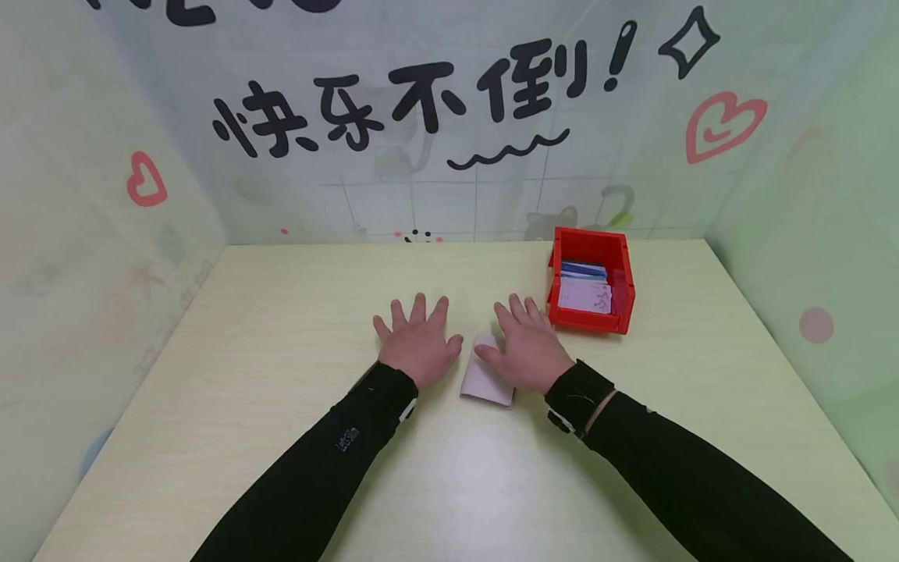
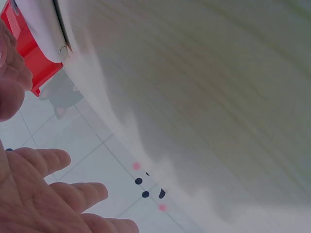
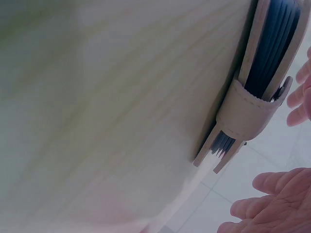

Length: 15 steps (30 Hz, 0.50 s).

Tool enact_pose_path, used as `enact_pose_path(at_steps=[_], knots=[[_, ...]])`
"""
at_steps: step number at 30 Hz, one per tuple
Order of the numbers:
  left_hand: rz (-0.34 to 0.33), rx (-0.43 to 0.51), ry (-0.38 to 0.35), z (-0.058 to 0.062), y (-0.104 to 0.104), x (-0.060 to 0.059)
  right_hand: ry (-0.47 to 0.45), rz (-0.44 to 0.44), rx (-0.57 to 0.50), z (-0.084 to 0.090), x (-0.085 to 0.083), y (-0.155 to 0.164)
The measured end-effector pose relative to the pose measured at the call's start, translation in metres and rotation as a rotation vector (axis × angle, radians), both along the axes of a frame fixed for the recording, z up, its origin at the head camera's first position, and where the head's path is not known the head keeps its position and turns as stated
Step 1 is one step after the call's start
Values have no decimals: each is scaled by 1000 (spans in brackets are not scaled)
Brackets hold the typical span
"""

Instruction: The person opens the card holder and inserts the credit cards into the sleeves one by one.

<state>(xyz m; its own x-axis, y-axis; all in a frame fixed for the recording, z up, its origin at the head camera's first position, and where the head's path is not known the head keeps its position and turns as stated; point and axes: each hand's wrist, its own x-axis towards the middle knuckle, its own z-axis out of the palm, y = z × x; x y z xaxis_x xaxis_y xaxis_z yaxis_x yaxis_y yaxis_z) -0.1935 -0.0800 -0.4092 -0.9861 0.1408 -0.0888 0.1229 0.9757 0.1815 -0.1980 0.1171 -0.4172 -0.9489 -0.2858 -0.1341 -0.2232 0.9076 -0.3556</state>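
head: left hand (image 1: pixel 419 341) flat, fingers spread, just left of wallet (image 1: pixel 486 381); right hand (image 1: pixel 530 348) flat, thumb on wallet; red bin (image 1: pixel 591 279) beyond-right of wallet | left wrist: fingers (image 2: pixel 46 160) straight | right wrist: wallet (image 3: pixel 262 87) strapped shut, fingers (image 3: pixel 272 182) relaxed

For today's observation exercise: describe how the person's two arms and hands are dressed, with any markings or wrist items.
Both arms wear long black sleeves. The left sleeve bears small pale lettering near the cuff. The left hand and right hand are bare. A thin light band circles the right wrist.

Tabletop booth (image 1: pixel 281 328), cartoon-printed backdrop (image 1: pixel 449 117)
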Motion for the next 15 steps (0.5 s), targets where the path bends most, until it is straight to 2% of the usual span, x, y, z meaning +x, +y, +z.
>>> enact_pose_path(at_steps=[15], knots=[[-3, 41, 2, 3, -1, 5, 25, -50, -94, 10, 2, 0]])
